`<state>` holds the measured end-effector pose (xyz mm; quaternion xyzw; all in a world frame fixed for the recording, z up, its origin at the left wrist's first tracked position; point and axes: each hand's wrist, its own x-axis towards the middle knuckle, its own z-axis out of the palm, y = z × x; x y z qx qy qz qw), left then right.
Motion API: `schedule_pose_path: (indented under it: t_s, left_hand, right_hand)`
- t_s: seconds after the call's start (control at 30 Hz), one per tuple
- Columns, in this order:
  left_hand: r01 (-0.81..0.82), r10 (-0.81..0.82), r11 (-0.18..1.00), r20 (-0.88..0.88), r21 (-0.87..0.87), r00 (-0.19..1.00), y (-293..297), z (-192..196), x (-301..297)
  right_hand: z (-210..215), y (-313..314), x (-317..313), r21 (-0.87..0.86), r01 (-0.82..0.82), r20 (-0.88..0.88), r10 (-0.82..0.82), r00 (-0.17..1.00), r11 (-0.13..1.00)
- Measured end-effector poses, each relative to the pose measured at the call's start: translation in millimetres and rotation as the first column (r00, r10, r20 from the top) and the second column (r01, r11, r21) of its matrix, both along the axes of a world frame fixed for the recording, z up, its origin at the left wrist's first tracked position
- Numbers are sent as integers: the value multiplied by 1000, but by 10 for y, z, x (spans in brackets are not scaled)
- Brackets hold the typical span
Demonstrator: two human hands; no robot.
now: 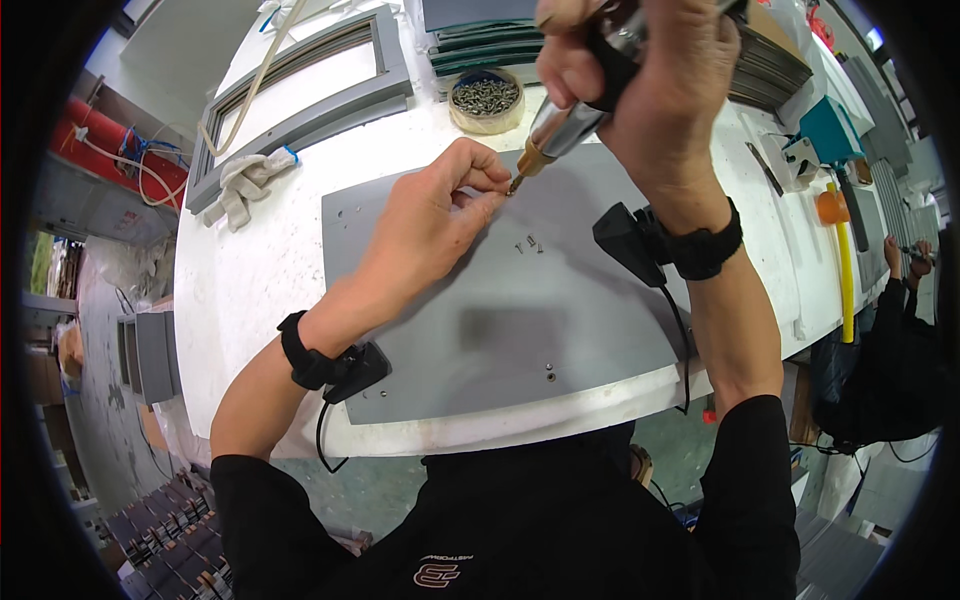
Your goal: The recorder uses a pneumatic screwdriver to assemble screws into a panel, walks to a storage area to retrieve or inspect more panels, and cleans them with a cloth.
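Note:
A flat grey panel (430, 345) lies on the white worktable in front of me. My right hand (672, 105) is wrapped round a power screwdriver (568, 128), which slants down to the left. Its bit meets a small screw (511, 188) at the panel's far edge. Thumb and fingertips of my left hand (432, 215) pinch that screw at the bit's tip. Several loose screws (530, 245) rest on the panel, just nearer to me than the bit. Beyond the panel stands a round tub (488, 124) full of screws.
A grey rectangular frame (330, 118) and a whitish glove (250, 186) lie at the far left. Stacked panels (485, 45) stand at the back. On the right are a teal device (832, 130) and a yellow-handled mallet (843, 275). Another person (885, 350) works beyond.

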<state>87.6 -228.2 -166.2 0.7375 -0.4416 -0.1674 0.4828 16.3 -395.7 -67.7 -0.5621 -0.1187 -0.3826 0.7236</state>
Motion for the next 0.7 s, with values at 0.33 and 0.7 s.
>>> schedule_pose_path:
  t_s: [0.33, 0.7]
  left_hand:
    - [-2, 7, 993, -38, 117, 999, -123, -69, 159]
    - [38, -30, 983, -49, 179, 998, -72, -43, 174]
  right_hand:
    - [-264, -142, 356, -207, 63, 26, -59, 998, 976]
    - [-288, -157, 383, -182, 23, 26, -19, 999, 983]
